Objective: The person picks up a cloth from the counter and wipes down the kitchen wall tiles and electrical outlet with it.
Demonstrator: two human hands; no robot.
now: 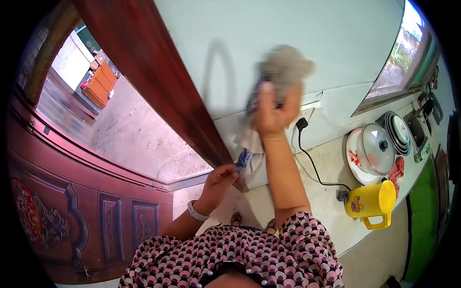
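Observation:
In front of the pale wall, my right hand [276, 113] is raised and grips a blurred grey-beige cloth [287, 65], which bunches up above the fingers. Dark blue patterned material and a pale hanging part run down from it beside my wrist. Lower and to the left, my left hand [222, 181] pinches a blue-and-white patterned end [243, 159] that hangs below the cloth. Whether this end belongs to the same piece cannot be made out. A watch with a pale band [196, 211] is on my left wrist.
A dark red door frame [158, 62] and carved door [96, 211] stand left. Along the counter [321, 161] are a yellow pitcher [367, 201], a lidded pot [372, 151] and stacked bowls [397, 132]. A black plug [301, 123] sits at the wall socket, its cord trailing over the counter.

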